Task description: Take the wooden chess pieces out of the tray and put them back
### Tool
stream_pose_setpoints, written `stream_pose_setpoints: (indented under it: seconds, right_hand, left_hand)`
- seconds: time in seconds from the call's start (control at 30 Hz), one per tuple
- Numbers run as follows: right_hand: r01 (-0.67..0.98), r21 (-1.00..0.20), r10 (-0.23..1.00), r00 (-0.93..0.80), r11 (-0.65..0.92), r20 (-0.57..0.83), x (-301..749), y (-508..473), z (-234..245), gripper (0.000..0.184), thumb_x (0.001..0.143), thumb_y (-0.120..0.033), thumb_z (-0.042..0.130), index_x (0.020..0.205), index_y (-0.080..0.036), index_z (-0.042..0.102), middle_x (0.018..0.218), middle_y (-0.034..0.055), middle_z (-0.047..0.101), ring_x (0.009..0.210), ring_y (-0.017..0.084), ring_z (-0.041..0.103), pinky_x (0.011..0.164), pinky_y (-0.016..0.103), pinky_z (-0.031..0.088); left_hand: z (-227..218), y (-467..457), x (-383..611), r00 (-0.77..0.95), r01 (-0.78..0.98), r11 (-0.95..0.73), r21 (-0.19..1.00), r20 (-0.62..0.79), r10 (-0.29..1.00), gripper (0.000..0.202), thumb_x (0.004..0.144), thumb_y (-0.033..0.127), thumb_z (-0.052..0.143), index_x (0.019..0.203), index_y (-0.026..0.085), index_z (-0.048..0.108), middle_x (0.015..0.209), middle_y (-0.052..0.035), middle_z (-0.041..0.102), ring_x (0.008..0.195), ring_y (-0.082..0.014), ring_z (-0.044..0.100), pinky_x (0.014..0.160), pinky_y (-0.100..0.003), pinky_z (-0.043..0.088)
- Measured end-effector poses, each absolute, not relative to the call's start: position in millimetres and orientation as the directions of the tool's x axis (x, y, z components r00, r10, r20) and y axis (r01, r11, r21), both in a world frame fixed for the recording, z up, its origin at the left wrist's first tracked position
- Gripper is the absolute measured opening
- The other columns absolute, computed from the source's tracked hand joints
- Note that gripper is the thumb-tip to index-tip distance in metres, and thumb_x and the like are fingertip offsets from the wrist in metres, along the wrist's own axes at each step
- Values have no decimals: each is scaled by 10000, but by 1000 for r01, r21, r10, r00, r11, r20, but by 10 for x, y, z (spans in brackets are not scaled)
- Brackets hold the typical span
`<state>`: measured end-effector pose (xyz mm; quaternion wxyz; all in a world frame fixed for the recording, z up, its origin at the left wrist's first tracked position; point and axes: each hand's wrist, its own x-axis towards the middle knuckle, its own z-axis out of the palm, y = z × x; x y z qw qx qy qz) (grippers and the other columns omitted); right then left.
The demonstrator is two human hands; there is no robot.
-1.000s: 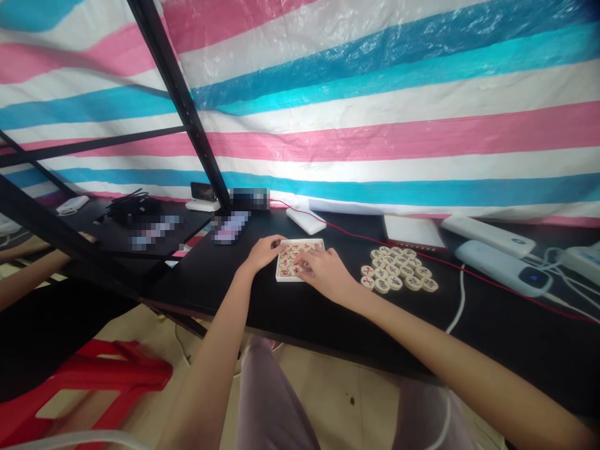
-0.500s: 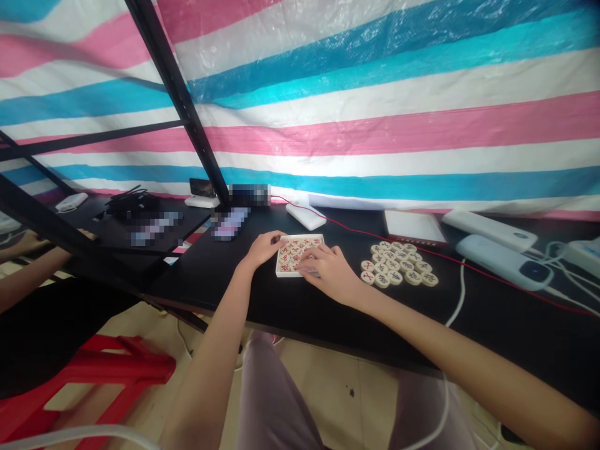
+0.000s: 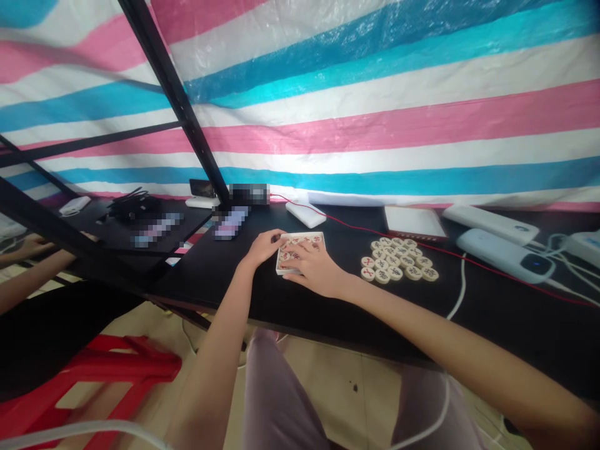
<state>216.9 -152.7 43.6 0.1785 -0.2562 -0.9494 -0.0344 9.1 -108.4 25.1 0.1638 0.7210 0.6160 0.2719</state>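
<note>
A small white box [image 3: 280, 272] on the black table holds a layer of round Chinese chess pieces [image 3: 318, 239] with red characters. My left hand [image 3: 263, 246] grips the box at its left side, fingers on the far-left corner. Over the box lies my right hand [image 3: 319, 269], its fingers stretched out and spread across the pieces, thumb low by the front edge. It covers much of the box's right part, so the pieces below are hidden. To the right, several more Chinese chess pieces [image 3: 394, 260] lie grouped flat, mostly with dark characters, two with red marks.
Behind the box lies a white power bank [image 3: 305, 214]. A white shallow lid or tray [image 3: 414, 222], larger power banks [image 3: 505, 256] and cables are at the right. A red wire [image 3: 356, 230] crosses the table. Another person's arms [image 3: 37, 269] show at far left, beyond a black frame [image 3: 180, 112].
My right hand has shifted slightly left over the box, its fingers spreading wider and the thumb moving to the front edge. My left hand stays at the box's left side.
</note>
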Motion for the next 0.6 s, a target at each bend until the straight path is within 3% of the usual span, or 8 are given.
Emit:
stream_pose_setpoints:
  seconds: [0.33,0.6]
  right_hand:
    - [519,-90,511,-772,850,378,2470,-1525,442,287,929,-398,429,1064,-285,656,1279,38,544,1144,238,426,872,403,265]
    - [490,-79,480,-789,868,384,2497,-1515,363,290,924,-392,445,1134,-286,613,1287,50,538,1152,239,436,890,410,263]
  left_hand:
    - [207,-1047,73,98,780,-192,595,188,977,339,811,438,509,1000,211,675,791,-8,634,716,-154,552,646,-249,388]
    - [212,-1050,75,87,785,-181,592,185,979,359,814,461,498,1008,214,673,782,-7,630,707,-156,549,653,-257,390]
